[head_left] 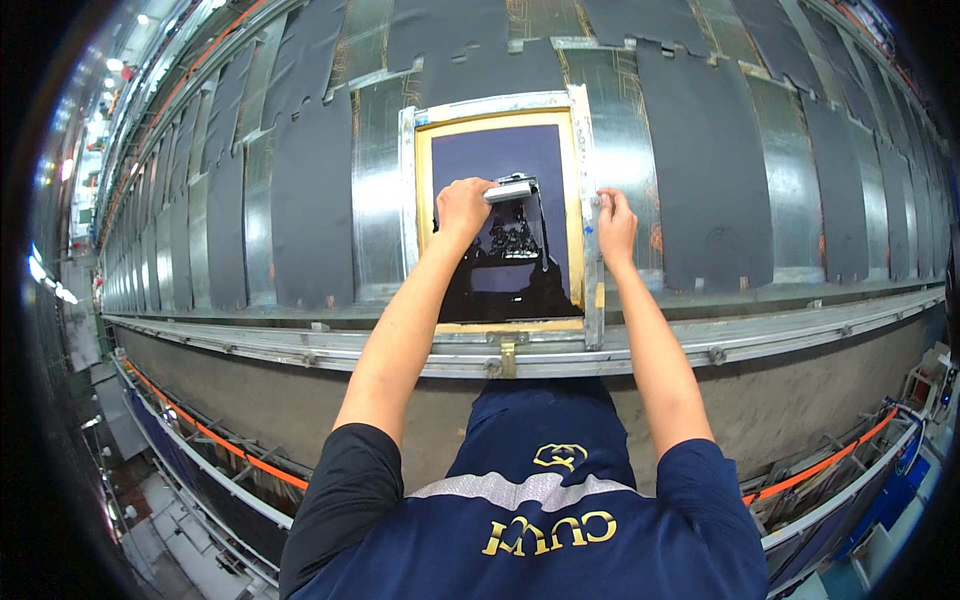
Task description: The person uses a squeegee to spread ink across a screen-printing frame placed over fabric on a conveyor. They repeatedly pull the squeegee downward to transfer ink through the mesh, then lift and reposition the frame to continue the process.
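Observation:
A screen printing frame (590,150) with pale metal bars and a yellow inner border lies on the long table. Its dark purple mesh (500,150) has wet black ink (500,285) spread over the nearer half. My left hand (463,208) is closed round one end of a squeegee (508,192) with a light grey handle, its blade side down in the ink near the mesh's middle. At the frame's right bar, my right hand (617,228) has curled fingers closed at the outer edge; the exact grip there is partly hidden.
Dark fabric panels (708,190) lie in rows on the shiny metal table (610,110), beyond and to both sides of the frame. A metal rail (420,358) runs along the near edge. Behind me, an orange-edged rail (820,465) stands at the right.

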The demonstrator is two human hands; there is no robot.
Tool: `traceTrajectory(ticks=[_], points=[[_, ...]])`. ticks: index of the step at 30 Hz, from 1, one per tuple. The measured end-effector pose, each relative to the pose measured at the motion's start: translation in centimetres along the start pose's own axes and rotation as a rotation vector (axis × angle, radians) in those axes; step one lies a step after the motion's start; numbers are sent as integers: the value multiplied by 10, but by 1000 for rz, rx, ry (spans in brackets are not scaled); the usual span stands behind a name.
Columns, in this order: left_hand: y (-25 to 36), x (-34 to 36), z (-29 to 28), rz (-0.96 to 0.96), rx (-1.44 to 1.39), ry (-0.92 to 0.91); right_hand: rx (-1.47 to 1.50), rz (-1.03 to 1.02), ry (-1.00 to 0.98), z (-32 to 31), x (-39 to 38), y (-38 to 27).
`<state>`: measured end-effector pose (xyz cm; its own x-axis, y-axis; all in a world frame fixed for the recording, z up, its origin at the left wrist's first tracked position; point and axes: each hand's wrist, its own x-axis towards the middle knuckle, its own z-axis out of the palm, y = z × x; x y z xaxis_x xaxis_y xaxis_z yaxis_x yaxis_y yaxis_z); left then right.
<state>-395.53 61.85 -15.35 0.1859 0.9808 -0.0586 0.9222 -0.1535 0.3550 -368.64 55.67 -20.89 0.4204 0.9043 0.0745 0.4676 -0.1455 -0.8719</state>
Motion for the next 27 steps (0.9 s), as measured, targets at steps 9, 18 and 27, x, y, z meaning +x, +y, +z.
traceTrajectory(ticks=[9, 18, 27], points=[[12, -148, 24, 236, -99, 132, -7, 36, -52, -2, 1, 12], [-26, -215, -13, 252, -144, 67, -89, 28, -87, 19, 0, -86], [-279, -254, -107, 146, -76, 31, 102, 1, -40, 258, -135, -188]])
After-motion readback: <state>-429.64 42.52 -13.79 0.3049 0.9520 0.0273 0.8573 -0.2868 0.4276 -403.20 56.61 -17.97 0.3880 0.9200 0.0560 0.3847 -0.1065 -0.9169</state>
